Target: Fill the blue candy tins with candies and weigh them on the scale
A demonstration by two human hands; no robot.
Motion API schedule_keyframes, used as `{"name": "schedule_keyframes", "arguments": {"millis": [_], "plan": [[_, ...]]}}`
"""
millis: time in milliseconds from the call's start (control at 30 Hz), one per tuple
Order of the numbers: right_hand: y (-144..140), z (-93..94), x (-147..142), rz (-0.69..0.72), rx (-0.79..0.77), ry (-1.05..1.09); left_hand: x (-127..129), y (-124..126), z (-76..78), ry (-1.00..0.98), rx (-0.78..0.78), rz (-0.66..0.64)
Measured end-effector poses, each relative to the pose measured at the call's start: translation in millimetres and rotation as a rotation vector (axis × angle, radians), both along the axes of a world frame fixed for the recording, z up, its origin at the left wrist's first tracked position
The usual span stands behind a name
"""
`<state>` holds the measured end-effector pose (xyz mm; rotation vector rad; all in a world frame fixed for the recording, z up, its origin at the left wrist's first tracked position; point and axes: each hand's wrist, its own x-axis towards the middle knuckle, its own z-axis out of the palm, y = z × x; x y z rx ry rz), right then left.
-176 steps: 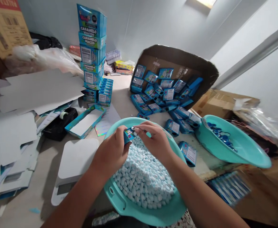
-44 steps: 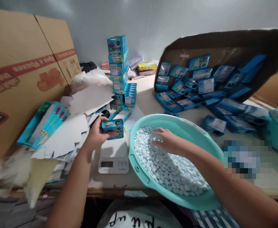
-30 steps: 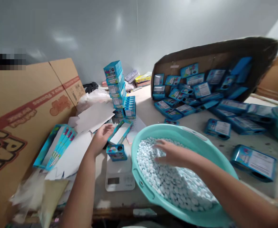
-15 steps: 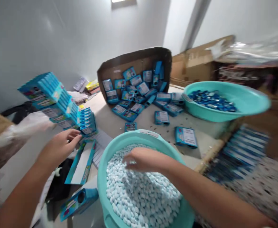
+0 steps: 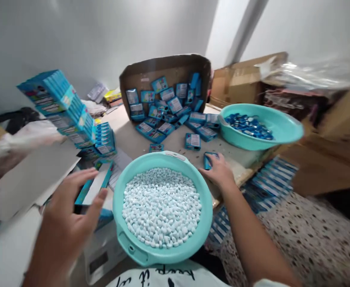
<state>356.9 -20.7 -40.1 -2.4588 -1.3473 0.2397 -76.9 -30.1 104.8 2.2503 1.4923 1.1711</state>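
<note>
A turquoise tub (image 5: pixel 121 187) full of small pale mint-blue candies (image 5: pixel 163 207) stands right in front of me. Beyond its right rim, my right hand (image 5: pixel 219 173) has its thumb and fingers around a small blue printed box (image 5: pixel 208 160), partly hidden under the hand. My left hand (image 5: pixel 65 219), slightly blurred, hovers at the left with thumb and fingers spread, holding nothing. Behind its fingers lies an open blue tray with a white inside (image 5: pixel 98 183). Below that hand, a white scale-like device with a dark display (image 5: pixel 98 261) shows in part.
A cardboard carton on its side (image 5: pixel 163 71) spills several blue boxes (image 5: pixel 175 104) onto the table. Stacked blue display packs (image 5: pixel 70 107) stand left. A turquoise basin (image 5: pixel 285 127) at right holds shiny blue wrapped pieces (image 5: pixel 249 125). Flat blue packs (image 5: pixel 275 179) lie lower right, past the table edge.
My right hand has left the candies and moved right onto a small blue box. My left hand has drawn back from the stacked packs towards me, fingers spread. The view has tilted down.
</note>
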Motion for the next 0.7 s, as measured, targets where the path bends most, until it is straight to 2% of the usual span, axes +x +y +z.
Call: {"name": "schedule_keyframes", "arguments": {"millis": [67, 167, 233, 300, 333, 367, 433, 500, 600, 633, 700], "plan": [[0.6, 2.5, 5.3, -0.002, 0.093, 0.045, 23.8, -19.0, -27.4, -0.092, -0.009, 0.002], [-7.3, 33.5, 1.5, 0.039, 0.297, 0.312, 50.4, -33.4, -54.6, -0.054, 0.058, -0.131], [-17.1, 61.9, -19.0, 0.242, 0.353, 0.560, 65.2, -34.9, -59.4, 0.049, 0.129, -0.229], [-25.4, 85.2, -52.8, 0.563, 0.245, 0.763, 80.2, -30.8, -58.6, 0.135, 0.151, -0.311], [-27.4, 92.8, -71.4, 0.694, 0.129, 0.831, 87.2, -27.4, -58.2, 0.155, 0.132, -0.357], [-27.5, 97.4, -88.9, 0.783, 0.043, 0.875, 93.1, -23.6, -58.6, 0.148, 0.100, -0.398], [-22.4, 99.1, -115.2, 0.895, -0.028, 0.904, 99.7, -16.5, -62.8, 0.083, 0.013, -0.437], [-14.7, 95.8, -127.3, 0.881, -0.022, 0.862, 98.4, -11.4, -70.0, -0.017, -0.094, -0.348], [-15.4, 90.7, -132.4, 0.781, 0.071, 0.580, 88.8, -6.0, -80.9, -0.301, -0.251, -0.050], [-20.5, 88.9, -135.4, 0.815, 0.087, 0.459, 86.1, -4.0, -83.6, -0.428, -0.293, 0.031], [-34.6, 83.2, -146.3, 1.037, 0.047, 0.259, 83.4, 0.4, -87.1, -0.656, -0.353, 0.104]]}}
